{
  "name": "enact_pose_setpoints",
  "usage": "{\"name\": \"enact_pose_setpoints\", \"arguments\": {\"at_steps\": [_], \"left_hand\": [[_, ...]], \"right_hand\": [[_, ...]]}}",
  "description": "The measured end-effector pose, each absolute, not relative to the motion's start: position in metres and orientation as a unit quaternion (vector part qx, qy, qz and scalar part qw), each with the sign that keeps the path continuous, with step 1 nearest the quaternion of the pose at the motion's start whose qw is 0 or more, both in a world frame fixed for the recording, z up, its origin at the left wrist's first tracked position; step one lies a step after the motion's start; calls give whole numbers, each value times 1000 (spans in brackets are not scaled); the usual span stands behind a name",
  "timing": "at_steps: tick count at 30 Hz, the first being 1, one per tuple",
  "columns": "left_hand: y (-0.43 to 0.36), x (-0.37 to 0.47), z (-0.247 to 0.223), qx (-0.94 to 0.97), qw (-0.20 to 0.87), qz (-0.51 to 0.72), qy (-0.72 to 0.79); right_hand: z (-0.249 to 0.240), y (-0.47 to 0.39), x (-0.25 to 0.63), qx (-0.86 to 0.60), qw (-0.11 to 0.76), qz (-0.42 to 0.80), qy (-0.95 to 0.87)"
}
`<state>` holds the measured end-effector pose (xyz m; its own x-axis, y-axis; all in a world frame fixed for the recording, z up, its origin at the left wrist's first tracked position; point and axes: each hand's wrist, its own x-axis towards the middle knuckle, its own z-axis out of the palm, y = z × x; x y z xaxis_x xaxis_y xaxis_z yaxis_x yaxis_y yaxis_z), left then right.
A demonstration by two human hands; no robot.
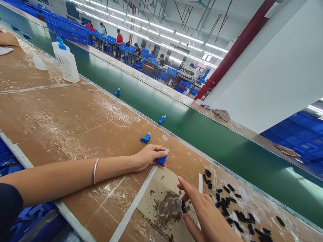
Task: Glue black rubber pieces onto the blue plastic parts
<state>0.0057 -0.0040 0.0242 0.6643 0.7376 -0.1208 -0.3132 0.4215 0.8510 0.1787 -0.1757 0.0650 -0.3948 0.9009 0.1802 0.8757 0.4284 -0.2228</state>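
Note:
My left hand (152, 156) is closed around a small blue plastic part (162, 158) with a pale tip, just above the brown work surface. My right hand (202, 208) reaches in from the lower right, thumb and index finger at a small black piece (183, 205). That piece is beside a small clear round container (174, 205) on a stained, wet beige sheet (153, 198). Another blue part (145, 138) lies beyond my left hand. Many loose black pieces (224, 203) are scattered to the right of my right hand.
A green conveyor belt (202, 134) runs diagonally past the table, carrying blue parts (162, 119). White bottles (66, 62) stand at the upper left. Blue bins (64, 25) line the belt's far side. A co-worker's hand (7, 39) shows at the left edge.

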Motion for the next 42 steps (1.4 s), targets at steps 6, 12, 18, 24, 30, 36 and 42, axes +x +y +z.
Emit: {"name": "enact_pose_setpoints", "arguments": {"at_steps": [6,12,18,24,30,36,42], "left_hand": [[-5,5,25,434,805,321,246],[-24,5,40,418,818,316,236],[-64,6,52,378,876,235,185],[-80,6,54,379,877,219,198],[-80,6,54,379,881,216,181],[-82,7,51,360,883,226,199],[-86,4,58,329,881,248,231]], "right_hand": [[63,-174,179,-533,127,47,-835],[73,-173,188,-544,264,89,-792],[78,-176,187,-524,465,149,-698],[72,-177,182,-510,445,132,-725],[72,-178,183,-529,369,73,-761],[78,-178,184,-524,281,-29,-804],[71,-178,170,-469,345,-87,-808]]}}
